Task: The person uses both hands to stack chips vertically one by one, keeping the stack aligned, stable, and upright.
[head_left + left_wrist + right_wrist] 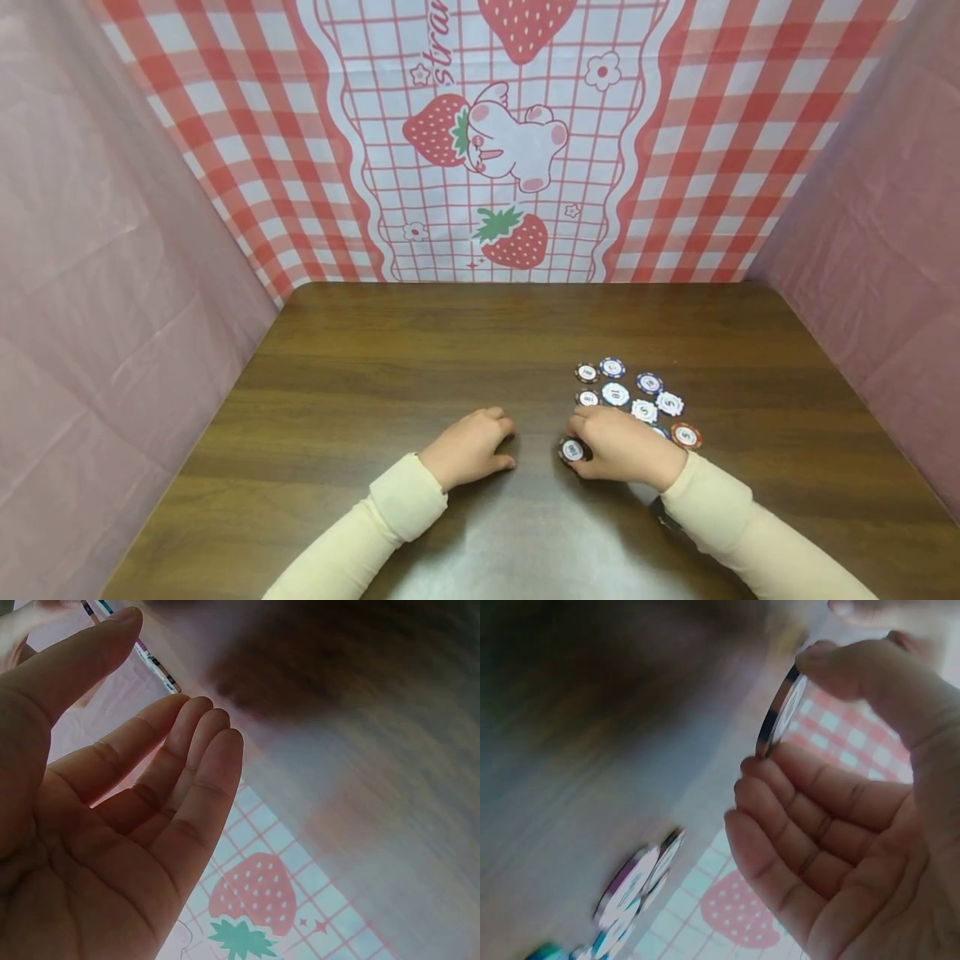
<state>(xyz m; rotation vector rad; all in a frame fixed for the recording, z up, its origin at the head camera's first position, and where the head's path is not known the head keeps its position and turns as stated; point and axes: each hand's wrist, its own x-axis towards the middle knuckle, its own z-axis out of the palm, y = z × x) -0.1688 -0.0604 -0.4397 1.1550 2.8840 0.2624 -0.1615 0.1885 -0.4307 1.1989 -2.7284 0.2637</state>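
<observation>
Several poker chips (630, 393) lie in a loose cluster on the brown wooden table (420, 358), right of centre. My right hand (618, 446) sits at the cluster's near edge and pinches a dark chip (572, 451) between thumb and fingers; the right wrist view shows that chip (780, 712) on edge between them. More chips (634, 881) lie blurred on the table beyond. My left hand (472, 446) rests on the table just left of the right hand, holding nothing. In the left wrist view its fingers (187, 757) are straight and relaxed.
A red-and-white checked cloth with strawberries and a rabbit (495, 142) hangs behind the table. Pink sheets (97, 275) wall in the left and right sides. A small dark object (663, 517) peeks out under my right sleeve.
</observation>
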